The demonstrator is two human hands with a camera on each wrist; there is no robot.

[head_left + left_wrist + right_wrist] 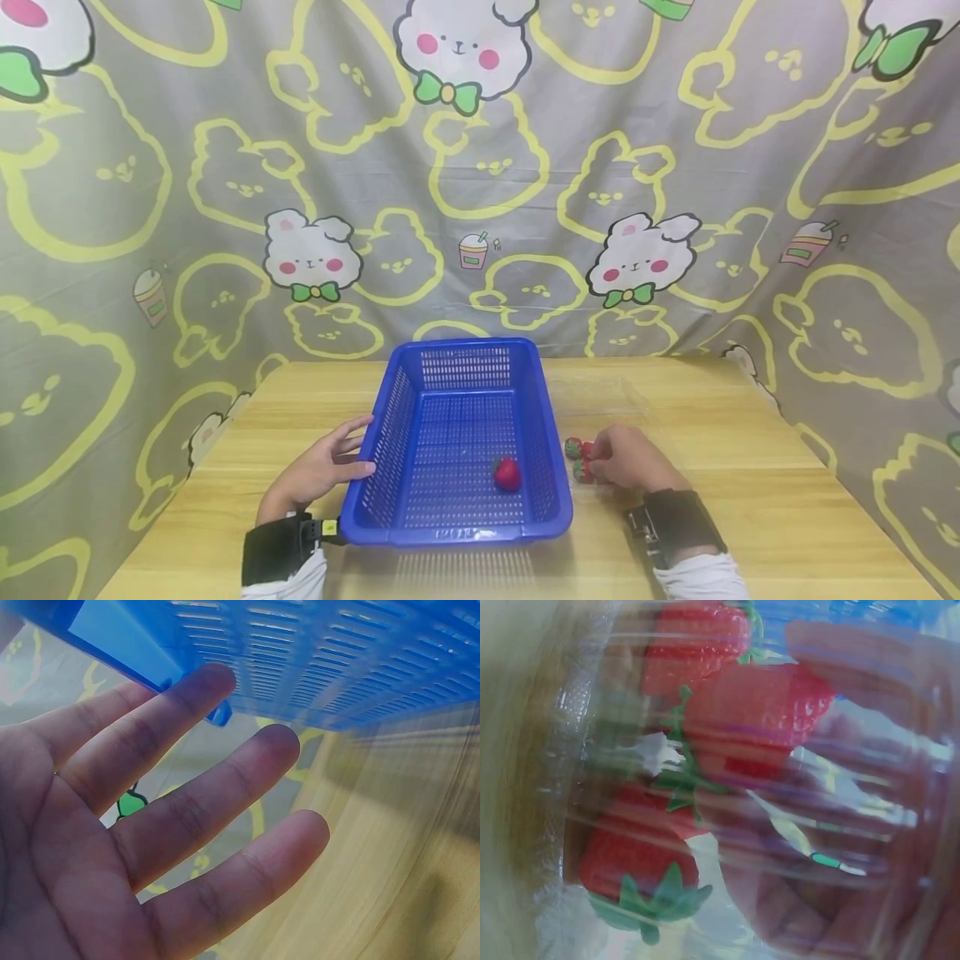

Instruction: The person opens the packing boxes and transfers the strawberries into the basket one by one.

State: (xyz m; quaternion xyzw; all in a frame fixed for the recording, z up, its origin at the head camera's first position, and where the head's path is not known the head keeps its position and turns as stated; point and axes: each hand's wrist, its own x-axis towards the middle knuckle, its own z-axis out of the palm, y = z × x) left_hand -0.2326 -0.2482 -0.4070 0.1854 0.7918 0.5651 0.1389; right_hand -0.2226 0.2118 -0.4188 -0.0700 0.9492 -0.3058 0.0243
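A blue plastic basket (457, 534) with slotted walls stands in the middle of the wooden table, one red strawberry (507, 475) lying inside toward its near right. At the basket's left rim is my left hand (324, 467), thumb against the edge; in the left wrist view its other fingers (247, 881) stretch out straight and spread beside the wall. To the right of the basket, my right hand (626, 457) pinches a strawberry (757, 720) between thumb and fingers. Two more strawberries lie close by, one above (697, 641) and one below (641, 847), seen through clear plastic.
A clear plastic container (600, 396) sits on the table (750, 467) right of the basket, around the strawberries there. Behind and at both sides hangs a grey curtain (517, 179) with cartoon prints, bounding the table. The basket's right wall stands between the right hand and the basket's inside.
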